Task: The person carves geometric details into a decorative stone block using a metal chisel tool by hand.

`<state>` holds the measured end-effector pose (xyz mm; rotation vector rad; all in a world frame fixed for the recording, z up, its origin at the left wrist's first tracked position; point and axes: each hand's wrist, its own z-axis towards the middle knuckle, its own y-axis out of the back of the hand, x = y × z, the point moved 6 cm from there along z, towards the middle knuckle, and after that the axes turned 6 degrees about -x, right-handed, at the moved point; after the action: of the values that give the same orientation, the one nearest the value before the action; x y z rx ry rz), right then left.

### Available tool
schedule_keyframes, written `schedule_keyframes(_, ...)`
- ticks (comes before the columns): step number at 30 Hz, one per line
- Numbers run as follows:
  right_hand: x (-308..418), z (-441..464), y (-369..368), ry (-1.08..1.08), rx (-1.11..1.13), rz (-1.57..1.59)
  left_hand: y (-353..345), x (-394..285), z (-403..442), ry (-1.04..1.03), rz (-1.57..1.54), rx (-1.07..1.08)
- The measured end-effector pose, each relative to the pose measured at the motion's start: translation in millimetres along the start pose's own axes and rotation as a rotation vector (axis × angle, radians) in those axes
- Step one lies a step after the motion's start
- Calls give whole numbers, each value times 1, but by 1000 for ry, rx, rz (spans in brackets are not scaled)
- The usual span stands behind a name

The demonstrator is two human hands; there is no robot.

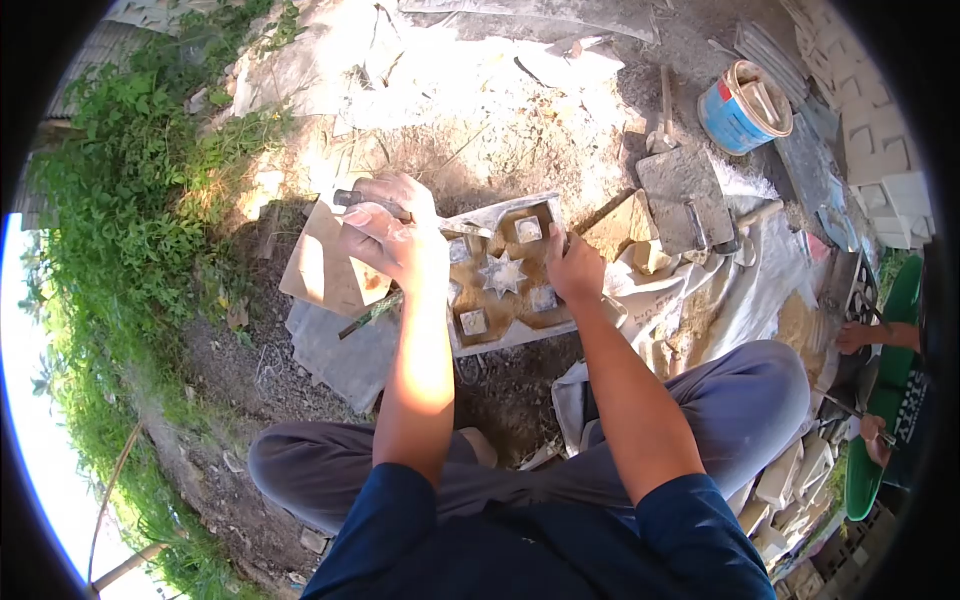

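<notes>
Leafy green plants (150, 190) edge the ground well left of the left hand (402, 228); a flat tan board (325, 262) lies just beside it. That hand is curled around a dark cylindrical handle (348, 198). Between both hands sits a pale rectangular mould (500, 341) with a star inside, open ground beyond its far edge. The right hand (575, 270) touches its right rim, fingers bent; whether they pinch, I cannot tell. A flat grey plate (680, 185) lies farther right.
</notes>
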<state>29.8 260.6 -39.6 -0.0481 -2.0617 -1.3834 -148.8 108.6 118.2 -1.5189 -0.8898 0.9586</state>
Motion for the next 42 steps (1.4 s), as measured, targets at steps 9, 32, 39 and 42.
schedule_keyframes(9,0,1,-1,-11,17,-16,10,11,6,528,-775,210)
schedule_keyframes(32,4,6,2,-26,23,-13,18,-3,-4,-454,435,-177)
schedule_keyframes(39,7,9,1,-13,12,-40,26,5,4,-181,21,337)
schedule_keyframes(42,-3,-7,-2,-28,28,-57,48,4,3,146,-549,363)
